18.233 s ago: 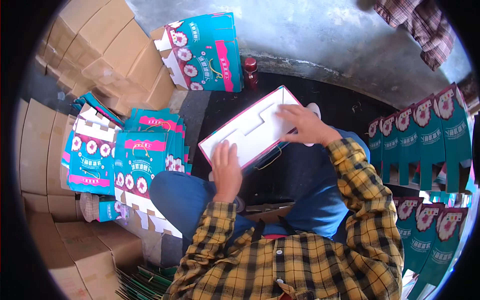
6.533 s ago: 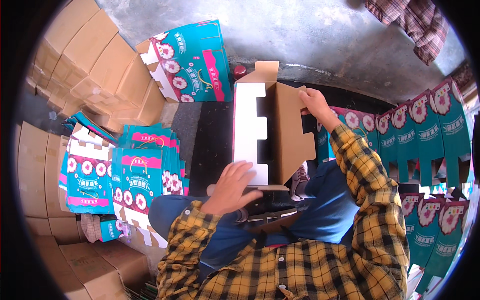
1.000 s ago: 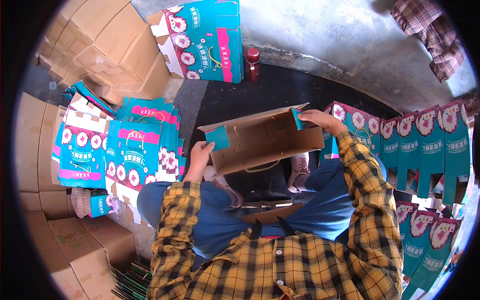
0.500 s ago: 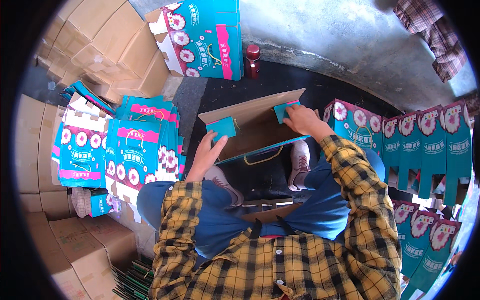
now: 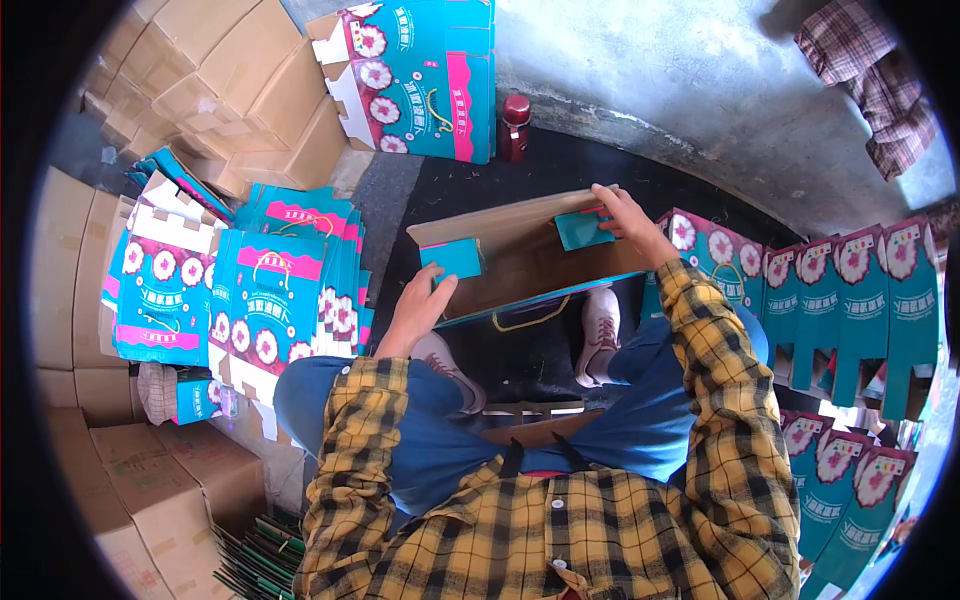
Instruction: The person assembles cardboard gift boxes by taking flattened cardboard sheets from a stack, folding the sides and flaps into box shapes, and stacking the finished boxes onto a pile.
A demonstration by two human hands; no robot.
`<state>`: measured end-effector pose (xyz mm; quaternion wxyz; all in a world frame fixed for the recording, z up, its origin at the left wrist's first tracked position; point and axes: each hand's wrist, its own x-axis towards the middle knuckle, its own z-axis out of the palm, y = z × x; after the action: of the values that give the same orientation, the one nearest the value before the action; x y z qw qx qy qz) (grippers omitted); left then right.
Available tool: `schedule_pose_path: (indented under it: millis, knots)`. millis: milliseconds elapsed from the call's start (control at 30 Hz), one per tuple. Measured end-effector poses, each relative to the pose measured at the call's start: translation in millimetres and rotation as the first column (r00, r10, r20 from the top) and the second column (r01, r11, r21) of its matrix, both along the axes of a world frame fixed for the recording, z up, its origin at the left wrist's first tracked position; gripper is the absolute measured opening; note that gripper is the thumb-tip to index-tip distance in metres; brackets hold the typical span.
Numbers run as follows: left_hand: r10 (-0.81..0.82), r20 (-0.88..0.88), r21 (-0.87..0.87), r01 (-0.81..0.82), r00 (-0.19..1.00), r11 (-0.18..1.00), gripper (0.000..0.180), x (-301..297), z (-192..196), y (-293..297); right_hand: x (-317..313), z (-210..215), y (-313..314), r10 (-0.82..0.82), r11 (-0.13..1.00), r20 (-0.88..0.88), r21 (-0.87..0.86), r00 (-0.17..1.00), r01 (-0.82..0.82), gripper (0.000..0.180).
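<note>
A teal gift box point(image 5: 520, 272) with a bare cardboard inside stands open at the top between my feet. A yellow cord handle point(image 5: 530, 318) hangs on its near side, and a small teal flap point(image 5: 450, 258) folds inward at each end. My left hand point(image 5: 415, 308) is closed on the box's left end, near the front corner, fingertips beside the flap. At the far right corner, my right hand point(image 5: 632, 222) grips the upper edge, its fingers over the raised back panel and its thumb near the right flap point(image 5: 583, 231).
Flat teal box blanks point(image 5: 265, 300) are piled at my left, with brown cartons point(image 5: 215, 80) stacked behind. Upright teal boxes point(image 5: 815, 290) line the right. A dark red flask point(image 5: 514, 128) stands by the wall beside a leaning box blank point(image 5: 420, 90).
My right hand has shifted up and outward to the box's far right edge. The right flap has come away from its fingers. My left hand stays at the left end.
</note>
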<state>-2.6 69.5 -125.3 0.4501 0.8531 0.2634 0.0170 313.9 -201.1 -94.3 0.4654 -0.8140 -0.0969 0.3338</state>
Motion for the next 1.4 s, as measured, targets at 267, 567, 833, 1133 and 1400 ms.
schedule_pose_path:
  millis: [267, 567, 833, 1133, 1400]
  knots:
    - [0.098, -0.058, 0.014, -0.097, 0.994, 0.995, 0.059, -2, 22, -2, 2, -1, -22, 0.106, 0.992, -0.116, 0.082, 0.988, -0.097, 0.094]
    - [0.114, -0.097, 0.027, -0.112, 0.989, 0.993, 0.061, -9, 27, 7, 2, -21, -14, 0.621, 0.775, 0.415, -0.456, 0.665, -0.439, 0.086]
    - [0.361, -0.039, -0.465, -0.337, 0.932, 0.819, 0.090, -3, 19, 12, -17, -22, -2, 0.729, 0.592, 0.382, -0.768, 0.569, -0.244, 0.093]
    - [0.096, 0.009, -0.312, -0.089, 0.995, 0.946, 0.070, -15, -59, 21, -26, -12, 1, 0.794, 0.545, 0.455, -0.827, 0.404, -0.139, 0.077]
    - [-0.095, -0.037, -0.186, 0.086, 0.995, 0.979, 0.061, -6, -23, 5, 15, 33, -42, 0.550, 0.730, 0.111, -0.545, 0.828, -0.413, 0.090]
